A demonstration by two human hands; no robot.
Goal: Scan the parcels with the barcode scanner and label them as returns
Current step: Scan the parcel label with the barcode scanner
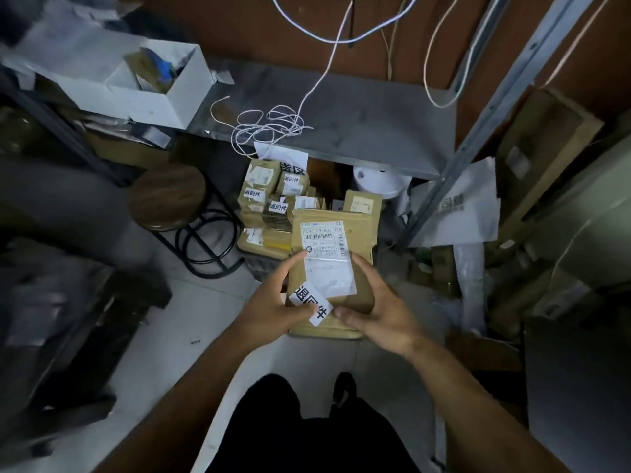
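While the return sticker (310,304) sits only part-way down on the parcel (333,268), I would treat this step as pressing, not placing. My judgement: the label is on, but its near end looks loose and hangs over the left thumb — so it wants smoothing from the stuck end outward.

Grip state: left hand (273,302) holds the parcel's left edge, forefinger stretched up along the side toward the shipping label (326,257), thumb at the sticker's lower end. Right hand (379,312) cups the right edge, fingers curled behind, thumb lying across the front near the sticker's corner. Both are holding the parcel; neither is free.

Where things lie: the parcel is held in the air between the two hands, above the floor, face up to the camera. The sticker lies slantwise at the lower-left of the face, just overlapping the bottom corner of the shipping label, between the two thumbs. The barcode at the top stays uncovered — good, keep it so.

Beyond it, a stack of parcels already stickered (269,206) sits on the floor under the shelf (358,131). No scanner visible.
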